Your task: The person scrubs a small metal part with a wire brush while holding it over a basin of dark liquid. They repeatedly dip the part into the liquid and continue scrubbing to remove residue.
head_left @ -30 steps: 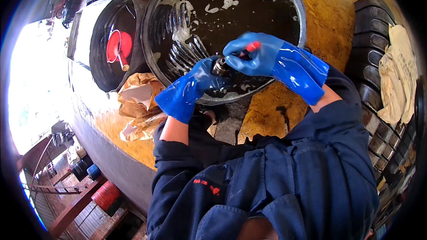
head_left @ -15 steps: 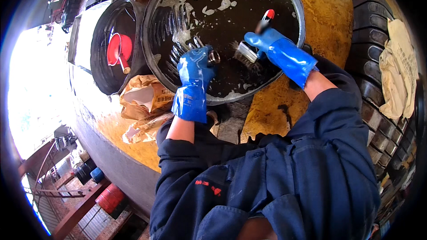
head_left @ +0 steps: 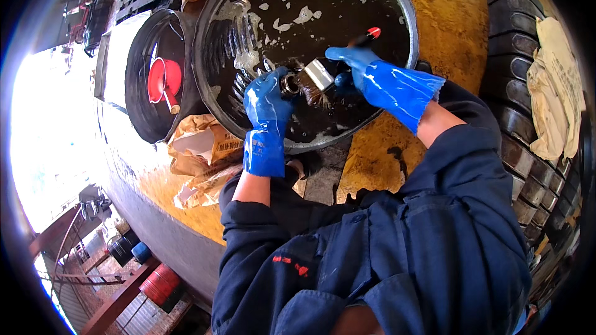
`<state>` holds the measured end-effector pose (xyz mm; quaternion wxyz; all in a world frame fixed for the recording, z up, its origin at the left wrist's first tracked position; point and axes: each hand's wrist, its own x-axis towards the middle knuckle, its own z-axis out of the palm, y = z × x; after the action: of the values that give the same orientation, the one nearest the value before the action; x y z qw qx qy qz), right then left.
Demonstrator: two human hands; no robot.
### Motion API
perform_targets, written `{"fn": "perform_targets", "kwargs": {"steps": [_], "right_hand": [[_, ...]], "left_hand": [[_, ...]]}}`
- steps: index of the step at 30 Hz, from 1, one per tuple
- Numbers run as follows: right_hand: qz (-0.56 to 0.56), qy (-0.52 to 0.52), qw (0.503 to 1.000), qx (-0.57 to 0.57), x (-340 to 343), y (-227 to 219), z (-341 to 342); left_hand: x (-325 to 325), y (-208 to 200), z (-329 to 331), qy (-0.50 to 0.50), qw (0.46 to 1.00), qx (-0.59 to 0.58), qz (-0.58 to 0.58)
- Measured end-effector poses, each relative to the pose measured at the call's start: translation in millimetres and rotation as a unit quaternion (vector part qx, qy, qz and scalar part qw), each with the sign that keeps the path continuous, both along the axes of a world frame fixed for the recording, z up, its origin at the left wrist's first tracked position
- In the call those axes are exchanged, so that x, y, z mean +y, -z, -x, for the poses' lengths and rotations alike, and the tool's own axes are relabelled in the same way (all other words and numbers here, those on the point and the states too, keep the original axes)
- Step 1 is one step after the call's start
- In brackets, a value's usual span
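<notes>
Both my hands wear wet blue rubber gloves over a wide round tub (head_left: 415,37) of dark liquid with foam patches. My left hand (head_left: 266,100) is closed around a shiny metal part with a round open end (head_left: 289,84); the glove hides the rest of it. My right hand (head_left: 361,67) grips a flat paintbrush (head_left: 319,75) with a silver ferrule and a red-tipped handle. The bristles point left, at the metal part's open end, and seem to touch it. Behind my left hand, several ridged metal pieces (head_left: 237,87) lie along the tub's left side.
Left of the tub stands a black basin (head_left: 139,74) with a red dipper (head_left: 165,79) in it. Crumpled brown paper bags (head_left: 205,146) lie below that. To the right are a large ridged black track or tyre (head_left: 512,56) and a tan sack (head_left: 554,87).
My right hand has brought the brush left, from apart to right up against the metal part. My left hand has stayed nearly in place, still holding the part.
</notes>
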<state>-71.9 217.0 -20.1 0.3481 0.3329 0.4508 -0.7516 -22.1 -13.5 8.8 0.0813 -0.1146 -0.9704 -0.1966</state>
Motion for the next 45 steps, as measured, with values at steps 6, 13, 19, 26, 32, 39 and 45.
{"fn": "perform_targets", "kwargs": {"steps": [6,13,19,26,32,39,45], "right_hand": [[0.057,0.060,0.995,-0.053,-16,-12,-29],[-0.089,-0.253,0.937,0.224,-4,-19,-5],[-0.114,-0.359,0.701,0.605,4,-27,-1],[-0.130,-0.359,0.666,0.641,14,-17,-4],[-0.171,-0.334,0.779,0.502,21,-25,-8],[-0.447,-0.420,0.722,0.319,31,-47,-6],[-0.159,-0.401,0.757,0.490,21,-62,-7]], "left_hand": [[-1,-4,0,0.022,0.997,0.059,0.052],[8,-18,-1,0.017,0.996,-0.081,0.038],[-13,0,3,0.017,0.894,-0.412,-0.174],[-14,5,-4,-0.048,0.650,-0.596,-0.469],[-15,28,-6,0.004,0.830,-0.475,-0.292],[-11,40,-6,0.010,0.886,-0.393,-0.245],[-3,30,-2,0.010,0.887,-0.410,-0.214]]}}
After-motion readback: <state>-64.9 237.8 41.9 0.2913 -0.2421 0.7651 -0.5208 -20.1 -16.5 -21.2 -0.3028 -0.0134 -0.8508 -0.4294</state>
